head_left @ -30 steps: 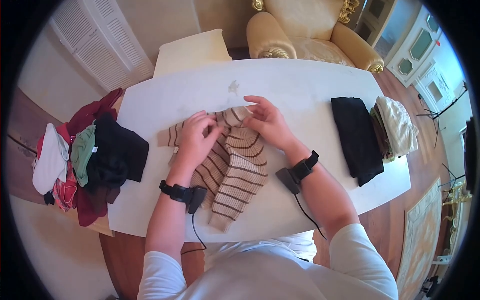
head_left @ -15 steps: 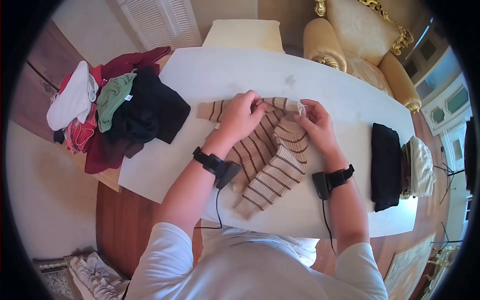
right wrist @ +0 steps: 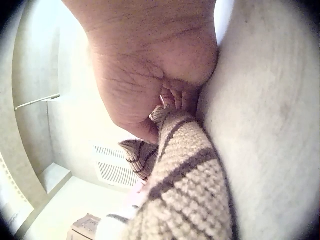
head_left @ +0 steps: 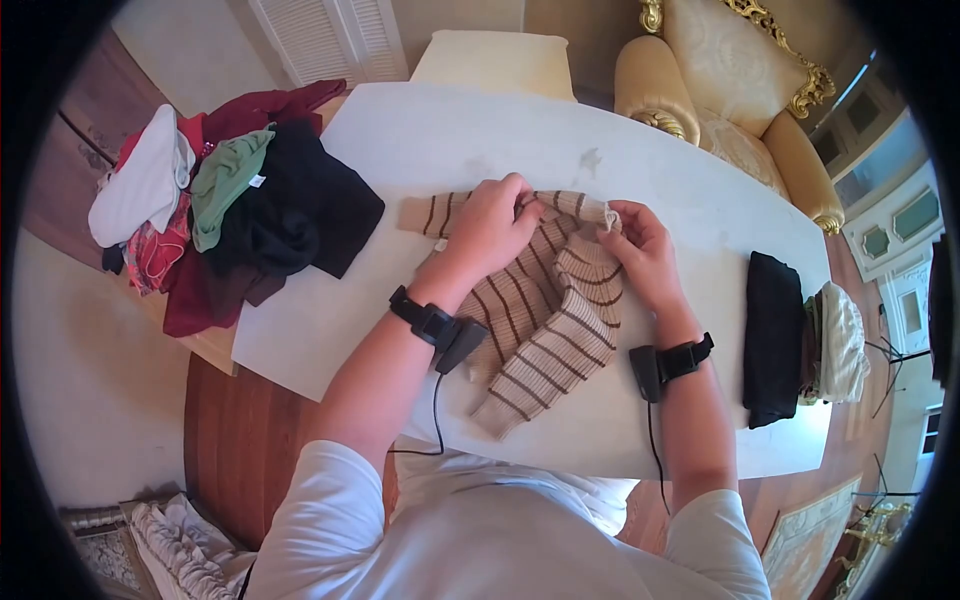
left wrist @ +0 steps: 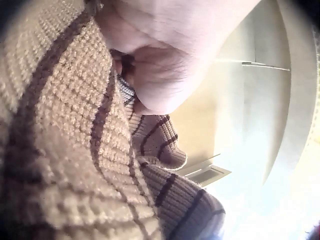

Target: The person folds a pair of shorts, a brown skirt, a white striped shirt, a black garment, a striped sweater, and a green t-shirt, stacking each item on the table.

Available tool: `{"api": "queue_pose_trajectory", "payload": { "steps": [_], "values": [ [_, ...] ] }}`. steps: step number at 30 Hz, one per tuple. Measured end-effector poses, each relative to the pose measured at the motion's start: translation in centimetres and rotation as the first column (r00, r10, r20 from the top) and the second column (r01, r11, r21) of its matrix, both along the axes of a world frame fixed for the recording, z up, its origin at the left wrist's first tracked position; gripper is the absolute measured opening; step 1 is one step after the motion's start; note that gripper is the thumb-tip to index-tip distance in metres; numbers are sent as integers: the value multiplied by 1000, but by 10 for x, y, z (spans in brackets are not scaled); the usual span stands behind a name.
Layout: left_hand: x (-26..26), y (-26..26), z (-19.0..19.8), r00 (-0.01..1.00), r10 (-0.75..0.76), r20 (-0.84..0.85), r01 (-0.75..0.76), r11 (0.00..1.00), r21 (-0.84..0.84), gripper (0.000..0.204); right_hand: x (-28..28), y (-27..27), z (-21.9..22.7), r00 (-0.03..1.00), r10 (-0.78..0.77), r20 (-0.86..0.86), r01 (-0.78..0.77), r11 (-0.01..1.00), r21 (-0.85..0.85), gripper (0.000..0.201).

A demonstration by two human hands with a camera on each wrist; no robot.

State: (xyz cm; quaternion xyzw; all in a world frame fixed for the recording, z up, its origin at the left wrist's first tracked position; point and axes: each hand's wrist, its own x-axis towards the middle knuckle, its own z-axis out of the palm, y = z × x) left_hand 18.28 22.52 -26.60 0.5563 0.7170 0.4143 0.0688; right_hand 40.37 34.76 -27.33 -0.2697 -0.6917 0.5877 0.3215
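A beige knit sweater (head_left: 545,365) with brown stripes lies on the white table, one sleeve angled toward the person and the other end out to the left. My left hand (head_left: 490,230) bends over its far part and pinches the knit between thumb and fingers; the fingertips are partly hidden. At the right, my right hand (head_left: 643,250) grips the end of a striped strip along the sweater's far edge, where a pale bit of fabric shows. In the right wrist view, the striped knit (right wrist: 187,175) runs up into the curled fingers.
On the left is a heap of clothes, among them a black garment (head_left: 330,200), a green one (head_left: 232,180) and a white one (head_left: 145,185). A folded black garment (head_left: 772,340) and a white folded one (head_left: 842,345) lie at the right edge. Beyond the table (head_left: 450,130) stands a gold armchair (head_left: 655,90).
The head view has turned, shifting the scene rightward. My right hand has closed its raised fingers on the edge and drawn it to the right, away from the left hand, stretching the strip straighter.
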Motion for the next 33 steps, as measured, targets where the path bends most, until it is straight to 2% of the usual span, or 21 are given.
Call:
{"api": "queue_pose_trajectory", "payload": {
  "steps": [2, 5, 8, 11, 17, 20, 23, 27, 29, 33],
  "values": [
    [3, -3, 9, 1000, 5, -5, -6, 997, -75, 25, 0, 1, -1, 1000, 2, 3, -2, 1000, -6, 40],
    [4, -4, -1, 987, -9, -162, 3, 999, -40, 23, -1, 1, -1, 1000, 6, 21, -6, 1000, -1, 38],
    [9, -9, -5, 962, 0, -272, -31, 993, -110, 23, -3, 2, -4, 1000, -7, 12, 7, 1000, 26, 37],
    [15, -9, -5, 968, 16, -252, -62, 983, -174, 24, -2, 5, -5, 999, -1, 43, 1, 1000, 15, 36],
    [21, -5, -7, 981, 89, -174, -115, 982, -150, 27, -2, 3, -6, 1000, 2, 12, -1, 1000, -10, 35],
    [16, -2, -4, 990, 72, -123, -87, 989, -122, 28, -2, 2, -3, 1000, 15, 19, -15, 1000, -16, 36],
    [9, 1, 6, 996, 29, 81, -12, 979, -205, 26, -2, 1, -1, 999, 46, 28, -46, 999, 7, 40],
    [-7, 6, -9, 909, -44, 414, 62, 998, -31, 20, 0, -1, 2, 998, 32, 63, -35, 998, 48, 46],
    [-12, 4, -3, 835, -132, 534, 125, 991, 49, 18, 2, 1, -1, 998, 12, 54, -15, 999, 51, 48],
    [-32, -16, 24, 592, -138, 794, 306, 950, -64, 20, -4, -1, 0, 995, 2, 100, -11, 996, 90, 46]
  ]
}}
